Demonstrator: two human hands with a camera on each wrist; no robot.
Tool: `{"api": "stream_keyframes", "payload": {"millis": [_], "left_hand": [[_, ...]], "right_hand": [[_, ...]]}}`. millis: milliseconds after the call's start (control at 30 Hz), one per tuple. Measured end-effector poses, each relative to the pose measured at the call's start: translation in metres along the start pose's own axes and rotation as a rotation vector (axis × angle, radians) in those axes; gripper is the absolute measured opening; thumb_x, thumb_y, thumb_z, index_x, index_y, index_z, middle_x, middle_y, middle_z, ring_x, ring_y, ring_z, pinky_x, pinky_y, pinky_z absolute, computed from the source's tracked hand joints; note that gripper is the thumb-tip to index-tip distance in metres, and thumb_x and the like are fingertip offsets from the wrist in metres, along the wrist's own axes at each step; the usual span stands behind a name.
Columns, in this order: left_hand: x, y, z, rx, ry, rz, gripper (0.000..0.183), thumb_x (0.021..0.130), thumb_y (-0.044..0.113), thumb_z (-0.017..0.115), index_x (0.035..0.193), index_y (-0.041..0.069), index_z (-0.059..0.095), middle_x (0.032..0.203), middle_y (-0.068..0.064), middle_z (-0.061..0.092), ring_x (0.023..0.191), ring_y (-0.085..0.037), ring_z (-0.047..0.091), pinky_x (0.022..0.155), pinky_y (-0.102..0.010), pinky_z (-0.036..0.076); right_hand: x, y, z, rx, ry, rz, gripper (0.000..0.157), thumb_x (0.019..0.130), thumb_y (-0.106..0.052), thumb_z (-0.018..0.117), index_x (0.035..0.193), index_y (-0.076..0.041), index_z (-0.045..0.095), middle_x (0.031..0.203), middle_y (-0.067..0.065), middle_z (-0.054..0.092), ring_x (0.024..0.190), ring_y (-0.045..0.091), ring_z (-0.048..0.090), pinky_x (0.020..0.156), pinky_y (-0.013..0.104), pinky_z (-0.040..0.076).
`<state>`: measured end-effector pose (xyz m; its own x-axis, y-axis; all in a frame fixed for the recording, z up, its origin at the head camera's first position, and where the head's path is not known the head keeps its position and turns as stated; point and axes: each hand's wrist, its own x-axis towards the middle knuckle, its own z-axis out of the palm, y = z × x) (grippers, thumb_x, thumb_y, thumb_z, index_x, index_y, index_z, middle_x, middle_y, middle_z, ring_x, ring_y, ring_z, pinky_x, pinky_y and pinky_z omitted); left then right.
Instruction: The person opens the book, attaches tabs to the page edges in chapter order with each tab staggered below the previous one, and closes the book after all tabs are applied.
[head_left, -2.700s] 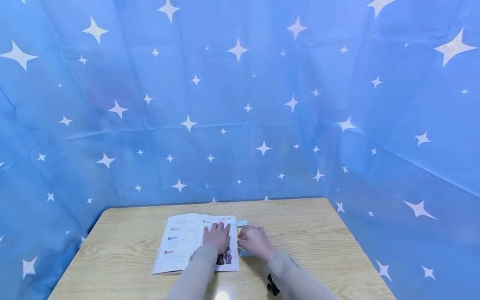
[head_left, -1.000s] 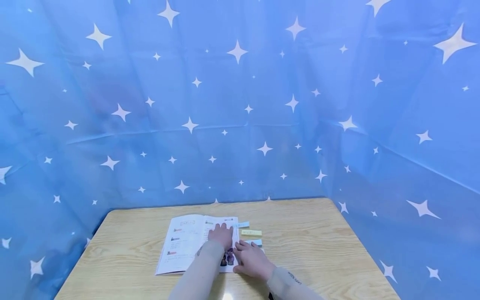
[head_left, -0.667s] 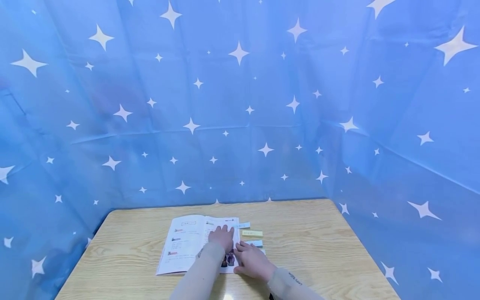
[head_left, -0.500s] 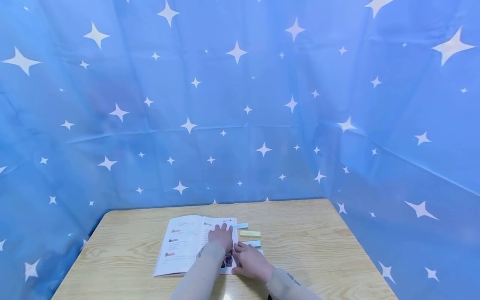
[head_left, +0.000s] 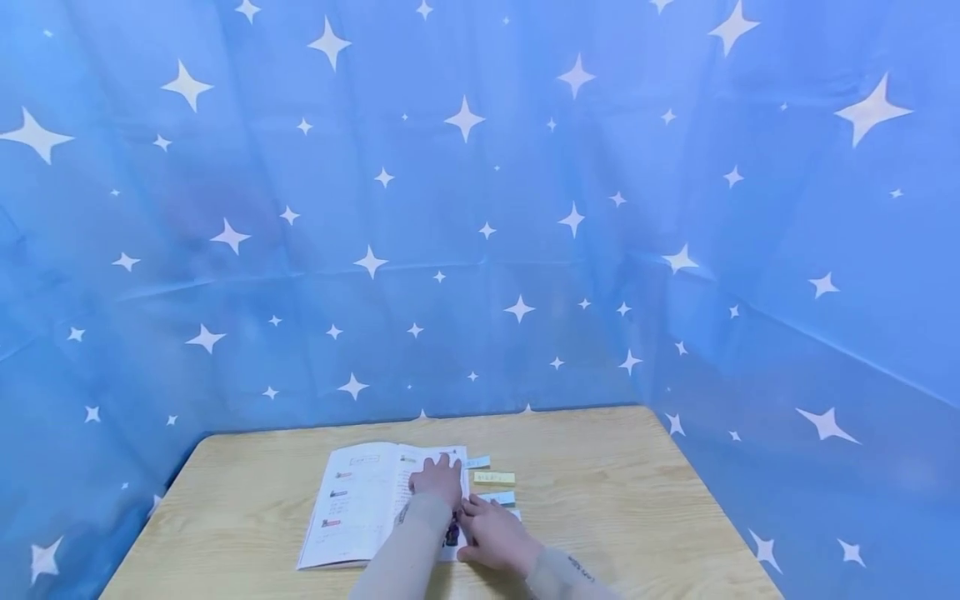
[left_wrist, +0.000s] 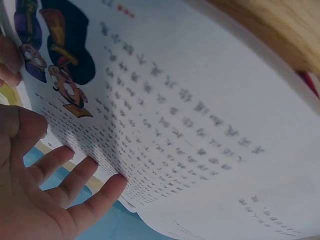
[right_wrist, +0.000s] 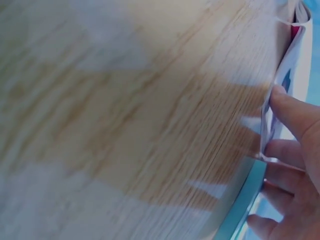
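Note:
An open book [head_left: 352,537] lies on the table, with printed text and cartoon figures on its right page. My left hand [head_left: 437,481] rests on that page, fingers spread; in the left wrist view its fingertips [left_wrist: 118,184] touch the printed lines. Lower down, my right hand [head_left: 495,535] lies at the book's right edge, its thumb [right_wrist: 281,102] against the page edge and the other fingers over a blue sticky tab [right_wrist: 245,197]. Above that hand, a light blue tab [head_left: 478,462], a yellow tab [head_left: 494,478] and another blue tab [head_left: 501,497] stick out from the edge.
The wooden table [head_left: 600,483] extends on both sides of the book. Behind it and along the sides hangs a blue curtain [head_left: 450,208] with white stars.
Since the earliest frame, my right hand has come down from beside the yellow tab to the lower page edge, uncovering the tabs. My left hand stays on the page. The head view has tilted slightly.

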<state>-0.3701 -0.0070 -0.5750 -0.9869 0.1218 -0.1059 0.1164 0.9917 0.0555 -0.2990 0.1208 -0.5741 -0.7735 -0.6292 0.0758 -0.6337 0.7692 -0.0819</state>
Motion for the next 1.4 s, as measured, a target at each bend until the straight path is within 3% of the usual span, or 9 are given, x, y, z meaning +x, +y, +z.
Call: {"api": "stream_keyframes", "payload": {"millis": [267, 467, 600, 700, 900, 1033, 1233, 1400], "left_hand": [[-0.004, 0.008, -0.005, -0.102, -0.094, 0.000, 0.042, 0.095, 0.029, 0.059, 0.136, 0.022, 0.057, 0.133, -0.012, 0.054, 0.116, -0.041, 0.053, 0.082, -0.070, 0.046], [-0.009, 0.010, -0.012, -0.140, -0.090, -0.006, 0.042, 0.096, 0.029, 0.059, 0.137, 0.022, 0.057, 0.133, -0.011, 0.053, 0.111, -0.043, 0.056, 0.076, -0.070, 0.048], [-0.006, 0.010, -0.012, -0.095, -0.057, 0.020, 0.044, 0.093, 0.025, 0.063, 0.137, 0.021, 0.057, 0.136, -0.011, 0.052, 0.112, -0.041, 0.056, 0.079, -0.062, 0.052], [-0.004, 0.010, -0.013, -0.063, -0.037, 0.014, 0.044, 0.093, 0.025, 0.063, 0.136, 0.022, 0.057, 0.132, -0.011, 0.053, 0.109, -0.041, 0.057, 0.074, -0.059, 0.054], [-0.003, 0.012, -0.017, -0.045, -0.035, -0.041, 0.043, 0.096, 0.028, 0.059, 0.138, 0.024, 0.056, 0.134, -0.009, 0.051, 0.110, -0.042, 0.056, 0.059, -0.067, 0.051], [-0.008, 0.007, -0.021, -0.009, -0.032, -0.067, 0.046, 0.093, 0.030, 0.063, 0.138, 0.024, 0.055, 0.135, -0.008, 0.051, 0.112, -0.039, 0.055, 0.065, -0.066, 0.053], [-0.013, 0.003, -0.026, 0.014, -0.072, -0.052, 0.045, 0.095, 0.034, 0.059, 0.138, 0.023, 0.055, 0.137, -0.006, 0.052, 0.113, -0.037, 0.056, 0.080, -0.065, 0.050], [-0.014, 0.003, -0.025, -0.009, -0.100, -0.047, 0.033, 0.096, 0.026, 0.056, 0.128, 0.020, 0.064, 0.132, -0.003, 0.057, 0.106, -0.032, 0.061, 0.077, -0.055, 0.052]], "right_hand": [[-0.002, 0.006, -0.001, 0.021, -0.066, 0.043, 0.061, 0.081, -0.048, 0.071, 0.129, -0.011, 0.062, 0.137, 0.011, 0.055, 0.129, 0.029, 0.048, 0.099, 0.055, 0.044], [-0.003, 0.006, -0.002, 0.021, -0.061, 0.056, 0.060, 0.082, -0.047, 0.071, 0.129, -0.011, 0.063, 0.137, 0.011, 0.055, 0.130, 0.029, 0.048, 0.099, 0.056, 0.044], [-0.003, 0.004, -0.003, 0.001, -0.026, 0.032, 0.058, 0.082, -0.047, 0.071, 0.126, -0.011, 0.065, 0.136, 0.011, 0.056, 0.128, 0.030, 0.049, 0.097, 0.056, 0.045], [-0.002, 0.002, -0.003, -0.021, -0.003, 0.007, 0.053, 0.082, -0.047, 0.071, 0.122, -0.013, 0.068, 0.135, 0.009, 0.057, 0.127, 0.030, 0.050, 0.095, 0.057, 0.047], [0.000, -0.004, -0.004, -0.032, -0.002, -0.001, 0.052, 0.082, -0.048, 0.071, 0.122, -0.013, 0.068, 0.135, 0.006, 0.058, 0.128, 0.028, 0.050, 0.094, 0.057, 0.047], [0.004, -0.009, -0.005, -0.014, -0.010, 0.003, 0.053, 0.083, -0.047, 0.071, 0.122, -0.012, 0.069, 0.135, 0.006, 0.058, 0.129, 0.028, 0.048, 0.095, 0.057, 0.046], [0.005, -0.008, -0.004, -0.012, -0.029, 0.027, 0.056, 0.083, -0.045, 0.071, 0.125, -0.008, 0.066, 0.137, 0.010, 0.056, 0.129, 0.030, 0.048, 0.098, 0.058, 0.044], [0.001, -0.006, -0.003, -0.028, -0.031, 0.042, 0.061, 0.083, -0.044, 0.071, 0.129, -0.006, 0.062, 0.137, 0.012, 0.055, 0.128, 0.030, 0.049, 0.099, 0.057, 0.043]]}}
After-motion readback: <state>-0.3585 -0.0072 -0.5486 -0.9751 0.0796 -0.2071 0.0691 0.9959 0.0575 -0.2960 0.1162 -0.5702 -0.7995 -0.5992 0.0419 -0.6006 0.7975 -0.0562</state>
